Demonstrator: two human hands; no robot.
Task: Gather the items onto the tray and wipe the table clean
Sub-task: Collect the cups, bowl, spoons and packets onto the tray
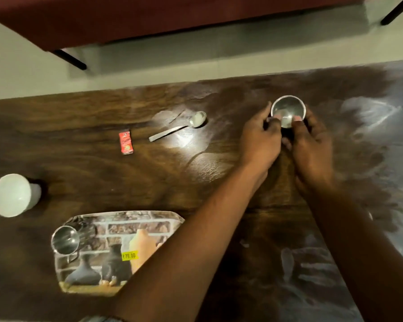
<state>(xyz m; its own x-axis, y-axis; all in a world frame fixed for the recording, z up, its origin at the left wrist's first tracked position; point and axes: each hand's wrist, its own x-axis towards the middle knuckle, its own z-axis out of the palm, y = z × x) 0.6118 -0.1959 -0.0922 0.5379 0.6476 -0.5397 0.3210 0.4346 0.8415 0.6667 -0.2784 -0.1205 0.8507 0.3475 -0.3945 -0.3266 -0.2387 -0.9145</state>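
Currently I log one small steel bowl (288, 110), gripped at its rim by my left hand (258, 140) and right hand (312, 145); steel mug (64, 239) on tray (137, 225).

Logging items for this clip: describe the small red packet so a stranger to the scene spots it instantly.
On the dark wooden table, look beyond the printed tray toward the tabletop's middle. Left of the spoon, by its handle end, lies the red packet. It is the table's only red item; its neighbours are steel or white.
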